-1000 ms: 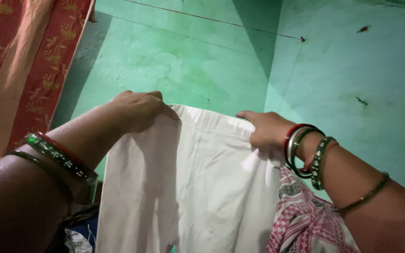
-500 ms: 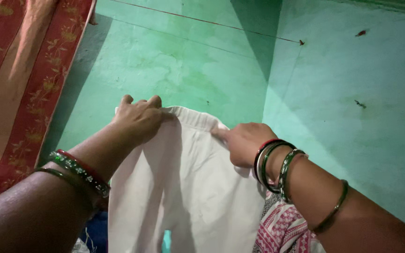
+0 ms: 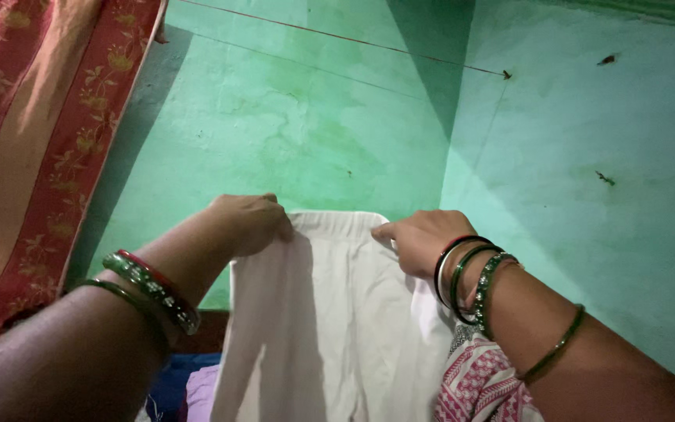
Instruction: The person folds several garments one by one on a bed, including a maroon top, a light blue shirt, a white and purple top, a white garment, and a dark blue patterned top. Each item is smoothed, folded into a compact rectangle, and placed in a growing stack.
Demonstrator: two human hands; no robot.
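Note:
A white garment (image 3: 330, 312) hangs in front of me, held up by its gathered waistband. My left hand (image 3: 248, 223) grips the waistband's left end, fingers curled over the cloth. At the right end my right hand (image 3: 419, 238) pinches the same band. Both wrists carry green and red bangles. A red-and-white patterned cloth (image 3: 482, 387) hangs below my right forearm.
Green painted walls (image 3: 330, 117) meet in a corner ahead, with a thin red cord (image 3: 337, 35) strung across near the top. A red and orange floral curtain (image 3: 33, 133) hangs at the left. Dark blue and pale cloth (image 3: 181, 383) lies low at the bottom left.
Both hands have come lower and closer together with the white garment. The right hand slid inward along the waistband, so the held span is narrower.

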